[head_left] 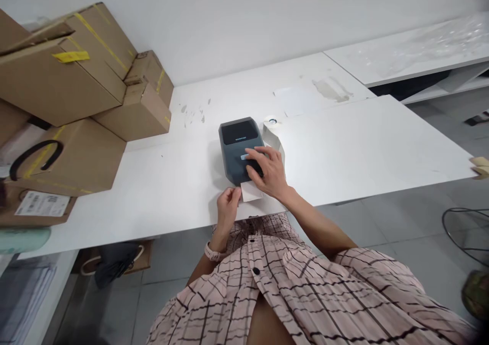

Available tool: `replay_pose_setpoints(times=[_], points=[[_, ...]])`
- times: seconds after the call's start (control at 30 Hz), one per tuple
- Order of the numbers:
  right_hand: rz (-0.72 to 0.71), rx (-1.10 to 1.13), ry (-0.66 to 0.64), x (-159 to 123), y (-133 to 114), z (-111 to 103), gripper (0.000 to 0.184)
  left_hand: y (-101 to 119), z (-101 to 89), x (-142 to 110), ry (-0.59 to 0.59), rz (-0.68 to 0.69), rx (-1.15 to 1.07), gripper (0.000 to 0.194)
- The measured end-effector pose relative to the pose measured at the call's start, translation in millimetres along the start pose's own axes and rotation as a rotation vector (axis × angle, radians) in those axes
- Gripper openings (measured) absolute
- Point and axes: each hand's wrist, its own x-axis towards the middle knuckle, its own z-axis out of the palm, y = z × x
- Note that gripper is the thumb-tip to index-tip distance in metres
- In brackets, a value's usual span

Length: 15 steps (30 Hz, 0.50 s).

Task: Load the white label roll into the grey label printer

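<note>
A dark blue-grey label printer (234, 162) stands on the white table, its front toward me. From its front edge a white label (251, 192) sticks out. My left hand (227, 205) is closed in a pinch at the label's left edge, just below the printer. My right hand (269, 170) lies over the printer's right front, fingers apart, the index fingertip close to a light-coloured button (244, 157). Whether that fingertip presses the button I cannot tell. Behind and right of the printer sits a roll of labels (272, 121), its strip partly hidden by my right hand.
Cardboard boxes (87, 64) are stacked at the left against the wall, with a black strap (36, 154) on one. A green roll (25, 240) lies at the table's left front corner. Clear plastic (431, 42) covers the far right surface. Cables (454, 228) hang at right.
</note>
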Motion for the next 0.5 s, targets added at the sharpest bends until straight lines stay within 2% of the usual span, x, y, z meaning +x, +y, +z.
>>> replay_pose_setpoints(times=[0.1, 0.17, 0.23, 0.3, 0.4, 0.5], points=[[-0.046, -0.076, -0.058, 6.3, -5.5, -0.4, 0.029, 5.0, -8.2, 7.0, 0.218, 0.047, -0.029, 0.030], [-0.033, -0.088, -0.080, 9.0, -6.7, 0.6, 0.022, 12.5, -6.7, 14.8, 0.282, 0.116, -0.047, 0.038], [-0.010, -0.039, -0.088, 8.2, -6.1, 0.8, 0.020, 21.9, -0.6, 21.7, 0.246, 0.158, -0.064, 0.048], [0.040, 0.070, -0.046, 2.5, -3.8, 0.2, 0.028, 31.1, 6.5, 24.6, 0.188, 0.150, -0.080, 0.058], [0.195, 0.263, 0.096, -12.0, 2.4, -0.4, 0.047, 41.5, 12.0, 22.5, 0.141, 0.145, -0.083, 0.066], [0.349, 0.427, 0.118, -18.3, 9.7, -1.8, 0.057, 50.7, 9.0, 23.9, 0.130, 0.203, -0.071, 0.066]])
